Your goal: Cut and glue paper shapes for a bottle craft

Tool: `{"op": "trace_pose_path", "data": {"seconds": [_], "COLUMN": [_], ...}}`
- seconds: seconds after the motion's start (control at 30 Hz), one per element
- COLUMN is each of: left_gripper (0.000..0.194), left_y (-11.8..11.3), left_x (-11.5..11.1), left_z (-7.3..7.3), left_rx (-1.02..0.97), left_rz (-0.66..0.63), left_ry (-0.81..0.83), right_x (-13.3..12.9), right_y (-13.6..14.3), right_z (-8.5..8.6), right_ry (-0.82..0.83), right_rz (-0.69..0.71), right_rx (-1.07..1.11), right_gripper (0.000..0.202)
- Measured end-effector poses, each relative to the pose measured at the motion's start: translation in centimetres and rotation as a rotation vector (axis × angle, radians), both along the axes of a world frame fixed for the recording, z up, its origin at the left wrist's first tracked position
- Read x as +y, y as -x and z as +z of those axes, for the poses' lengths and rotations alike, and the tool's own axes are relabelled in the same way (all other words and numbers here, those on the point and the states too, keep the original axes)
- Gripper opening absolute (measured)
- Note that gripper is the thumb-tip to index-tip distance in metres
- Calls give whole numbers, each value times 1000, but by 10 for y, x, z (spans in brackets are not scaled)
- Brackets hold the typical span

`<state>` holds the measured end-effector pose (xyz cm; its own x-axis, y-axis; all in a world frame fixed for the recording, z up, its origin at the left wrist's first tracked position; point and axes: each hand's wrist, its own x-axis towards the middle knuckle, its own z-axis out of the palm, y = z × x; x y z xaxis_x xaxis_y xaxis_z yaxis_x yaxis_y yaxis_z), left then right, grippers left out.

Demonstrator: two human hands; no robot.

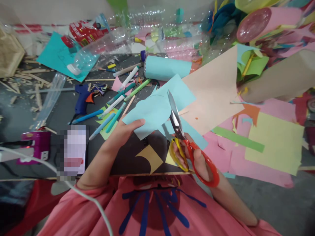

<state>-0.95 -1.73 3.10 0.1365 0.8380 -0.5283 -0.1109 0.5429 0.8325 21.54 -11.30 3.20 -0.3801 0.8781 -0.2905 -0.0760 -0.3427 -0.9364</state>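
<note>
My left hand (129,129) pinches the lower left edge of a light blue paper piece (152,113), thumb on top; its outline is partly rounded and wavy. In my right hand (194,157) is a pair of scissors (177,119) with one red and one yellow handle loop. Its blades point up and away, by the right edge of the paper, and look nearly closed. More light blue paper (180,91) lies behind the blades. Beneath my hands is a tan paper scrap (150,158) with a curved edge.
Markers (118,116) lie left of the paper, near a blue glue gun (81,98) and a phone (75,149). A blue-wrapped bottle (167,68) and clear plastic bottles stretch across the back. Pink paper (248,164) and other sheets cover the right. A white cable (81,193) crosses the lower left.
</note>
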Motion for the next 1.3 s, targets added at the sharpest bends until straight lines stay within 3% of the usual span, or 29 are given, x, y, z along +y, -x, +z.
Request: {"op": "trace_pose_path", "data": {"seconds": [0.27,0.43,0.67,0.83,0.97,1.07,1.17,1.3], "left_gripper": [61,46,45,43,42,48,68,87], "left_y": [-2,-4,-1,1,2,0,-4,-9], "left_x": [2,4,5,9,10,7,0,-11], "left_z": [10,14,9,4,2,3,1,-14], "left_rx": [16,-14,-11,71,122,43,-157,-200], "left_rz": [11,-6,36,118,156,185,115,48], "left_ry": [4,13,5,-100,-134,-144,-203,-346], "right_x": [0,0,-1,-3,-3,-2,-1,-1], "right_y": [0,-5,-6,-8,-8,-4,4,19], "right_z": [-9,-9,-2,5,2,-3,-7,-9], "right_ry": [92,140,152,87,134,160,158,154], "right_rz": [-19,-21,-29,-49,-34,-42,-70,-123], "right_rx": [140,134,56,-28,-6,55,104,124], "right_gripper": [59,59,52,42,47,53,55,60]}}
